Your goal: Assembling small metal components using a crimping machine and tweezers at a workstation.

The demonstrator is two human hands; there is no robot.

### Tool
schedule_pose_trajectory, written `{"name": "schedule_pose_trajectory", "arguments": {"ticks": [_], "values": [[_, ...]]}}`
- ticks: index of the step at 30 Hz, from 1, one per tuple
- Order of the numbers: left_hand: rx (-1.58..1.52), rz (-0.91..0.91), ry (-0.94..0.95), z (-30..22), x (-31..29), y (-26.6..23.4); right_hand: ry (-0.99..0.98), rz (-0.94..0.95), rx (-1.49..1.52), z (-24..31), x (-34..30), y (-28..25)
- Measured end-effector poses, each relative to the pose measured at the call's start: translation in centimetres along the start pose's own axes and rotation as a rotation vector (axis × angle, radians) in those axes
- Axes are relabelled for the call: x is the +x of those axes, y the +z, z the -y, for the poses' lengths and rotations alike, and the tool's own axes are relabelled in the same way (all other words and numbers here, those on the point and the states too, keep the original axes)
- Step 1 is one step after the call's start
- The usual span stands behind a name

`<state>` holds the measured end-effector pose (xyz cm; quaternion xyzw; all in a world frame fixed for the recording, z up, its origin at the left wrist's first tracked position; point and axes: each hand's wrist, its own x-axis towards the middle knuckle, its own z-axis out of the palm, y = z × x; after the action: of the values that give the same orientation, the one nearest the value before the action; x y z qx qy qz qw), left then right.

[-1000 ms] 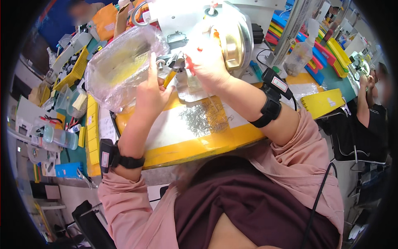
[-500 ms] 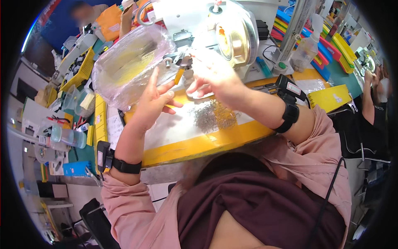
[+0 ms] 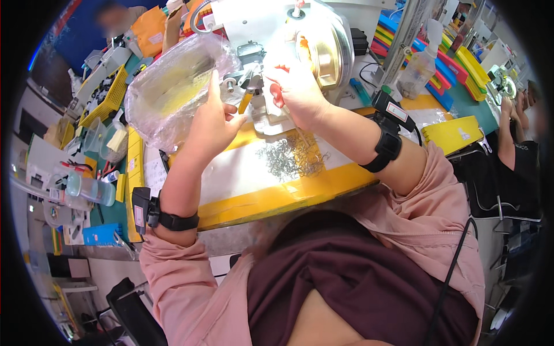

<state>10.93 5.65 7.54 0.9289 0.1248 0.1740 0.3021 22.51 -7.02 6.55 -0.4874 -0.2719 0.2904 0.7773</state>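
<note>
My left hand point(image 3: 214, 128) is by the front of a white bench machine point(image 3: 249, 24). Its index finger points up along a plastic-wrapped tray point(image 3: 167, 86); the thumb is apart from it and nothing shows between them. Just right of that hand, a yellow-handled lever point(image 3: 245, 102) sticks out of the machine's metal fixture point(image 3: 252, 85). My right hand point(image 3: 297, 92) is at the fixture's right side with its fingers curled in. Glare washes out its fingertips, so anything in them is hidden. Below both hands, a heap of small wire-like metal pieces point(image 3: 285, 158) lies on the white worktop.
A large brass-coloured reel point(image 3: 326, 57) sits on the machine's right. Yellow tape point(image 3: 288, 199) edges the worktop. At right are a spray bottle point(image 3: 418, 69) and a yellow bin point(image 3: 453, 135); at left, a yellow basket point(image 3: 107, 98) and a clear jar point(image 3: 89, 189). Other people are at the far left and right.
My right hand's lower fingers have folded in and lifted toward the fixture. The left hand's spread fingers have drawn closer together, its index finger still raised. The whole view has shifted slightly.
</note>
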Motion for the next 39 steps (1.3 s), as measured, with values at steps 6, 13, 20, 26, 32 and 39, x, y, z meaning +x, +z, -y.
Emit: {"name": "schedule_pose_trajectory", "arguments": {"ticks": [6,13,20,26,32,39], "values": [[-0.115,-0.049,0.020,-0.7,1.6,-2.1,0.015,0.035,0.165,0.2,0.3,0.3],[-0.460,0.257,0.172,-0.2,5.6,-3.3,0.012,-0.082,-0.020,0.1,0.9,0.4],[-0.554,0.591,0.203,1.1,10.2,-2.1,-0.110,-0.240,-0.546,-1.8,3.3,0.2],[-0.507,0.556,0.155,0.5,10.6,-2.7,-0.254,-0.284,-0.698,-4.1,3.9,-1.1],[-0.328,0.060,0.084,-6.0,3.5,-3.9,0.177,-0.027,0.023,2.7,-3.2,0.3],[0.195,-0.169,0.774,-2.6,-2.2,2.3,0.216,0.006,0.040,0.9,-1.1,0.2]]}}
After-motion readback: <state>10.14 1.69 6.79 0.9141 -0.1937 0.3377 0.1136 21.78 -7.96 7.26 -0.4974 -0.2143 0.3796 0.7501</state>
